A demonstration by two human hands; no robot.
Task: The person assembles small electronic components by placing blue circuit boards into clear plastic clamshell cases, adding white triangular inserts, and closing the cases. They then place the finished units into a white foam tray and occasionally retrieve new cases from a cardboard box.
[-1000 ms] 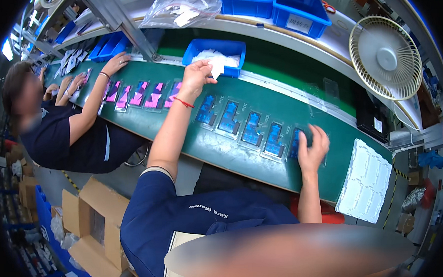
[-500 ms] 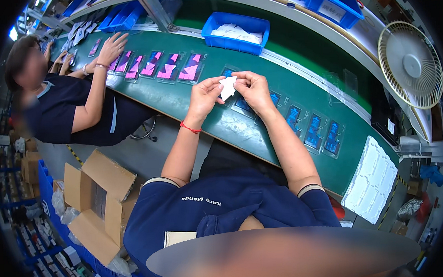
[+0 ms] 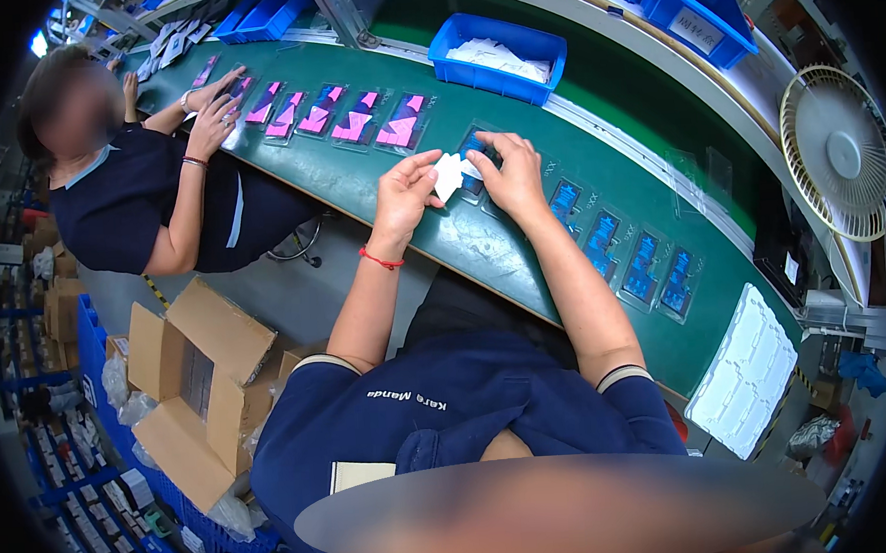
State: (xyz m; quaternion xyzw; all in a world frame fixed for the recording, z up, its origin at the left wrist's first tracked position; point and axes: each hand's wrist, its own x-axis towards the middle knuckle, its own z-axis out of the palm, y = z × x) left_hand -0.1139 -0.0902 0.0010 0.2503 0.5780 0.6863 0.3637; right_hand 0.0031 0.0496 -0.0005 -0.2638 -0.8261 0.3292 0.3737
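Observation:
My left hand (image 3: 406,200) pinches a small stack of white paper-like pieces (image 3: 447,177) between thumb and fingers, above the green bench. Close to its right, my right hand (image 3: 514,177) is curled, with one white piece (image 3: 470,169) at its thumb tip. Its far fingers are partly hidden. Just beyond both hands lies a flat dark-and-blue item (image 3: 471,147) in clear plastic, partly covered by my right hand. Several similar blue items (image 3: 601,238) run in a row to the right. Several pink-and-dark ones (image 3: 401,125) lie in a row to the left.
Behind the row stands a blue bin (image 3: 497,58) of white pieces. A fan (image 3: 837,151) and a white moulded tray (image 3: 744,371) are at the right. Another person (image 3: 138,182) works at the left of the green bench (image 3: 378,185). An open carton (image 3: 203,374) stands lower left.
My right hand has drawn slightly away from my left, with a white piece at its thumb. The neighbouring person's hands have moved down onto a pink item. The view has shifted slightly.

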